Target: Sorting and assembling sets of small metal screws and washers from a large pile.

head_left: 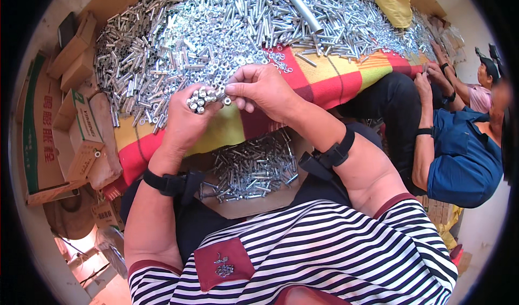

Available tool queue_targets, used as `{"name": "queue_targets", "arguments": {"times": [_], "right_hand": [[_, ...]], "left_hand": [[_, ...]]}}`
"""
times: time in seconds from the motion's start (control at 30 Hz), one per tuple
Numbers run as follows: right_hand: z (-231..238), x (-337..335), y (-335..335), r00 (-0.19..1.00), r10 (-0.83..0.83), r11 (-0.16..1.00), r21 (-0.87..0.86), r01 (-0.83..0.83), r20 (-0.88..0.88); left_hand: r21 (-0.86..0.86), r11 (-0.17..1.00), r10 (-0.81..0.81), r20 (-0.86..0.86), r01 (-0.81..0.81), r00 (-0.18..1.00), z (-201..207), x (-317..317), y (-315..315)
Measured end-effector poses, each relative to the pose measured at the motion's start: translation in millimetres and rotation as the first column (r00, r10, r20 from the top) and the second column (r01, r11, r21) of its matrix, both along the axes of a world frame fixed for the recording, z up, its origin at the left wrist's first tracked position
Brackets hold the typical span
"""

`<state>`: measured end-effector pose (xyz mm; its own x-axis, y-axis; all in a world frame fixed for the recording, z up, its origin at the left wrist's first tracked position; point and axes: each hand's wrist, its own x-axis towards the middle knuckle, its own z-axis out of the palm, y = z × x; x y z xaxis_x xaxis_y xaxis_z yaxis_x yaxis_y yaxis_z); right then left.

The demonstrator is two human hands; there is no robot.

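My left hand (pixel 183 116) is closed round a bunch of metal bolts (pixel 200 98), their ends with nuts facing up. Right beside it, my right hand (pixel 264 91) is pinched, thumb against the fingers, on a small bolt with a nut (pixel 227 102). The shaft of that piece is mostly hidden by the fingers. Both hands are over the near edge of a heap of loose nuts (pixel 208 51) and metal sleeves (pixel 121 78). Below them, in my lap, an open carton (pixel 238 210) holds many loose bolts (pixel 254 170).
A checked cloth (pixel 330 83) lies under the heap. A grey metal tube (pixel 300 7) and a yellow bag (pixel 393 0) rest on the far side. Cardboard boxes (pixel 81 126) stand at the left. A co-worker in a blue shirt (pixel 459 153) sits close at right, another person beyond.
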<state>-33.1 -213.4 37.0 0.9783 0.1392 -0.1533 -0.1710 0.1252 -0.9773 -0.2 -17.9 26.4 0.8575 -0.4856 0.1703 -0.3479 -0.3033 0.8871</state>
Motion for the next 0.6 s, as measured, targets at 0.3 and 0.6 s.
{"name": "queue_targets", "arguments": {"times": [0.3,0.6], "right_hand": [[-13,12,1,0.935,0.047,0.748,-0.632,0.2,0.352],[-15,14,4,0.881,0.231,0.265,-0.898,0.351,0.413]], "left_hand": [[-0.012,0.977,0.199,-0.293,-0.211,0.935,13,-7,30],[0.062,0.977,0.213,-0.232,-0.204,0.949,-21,-11,13]]}}
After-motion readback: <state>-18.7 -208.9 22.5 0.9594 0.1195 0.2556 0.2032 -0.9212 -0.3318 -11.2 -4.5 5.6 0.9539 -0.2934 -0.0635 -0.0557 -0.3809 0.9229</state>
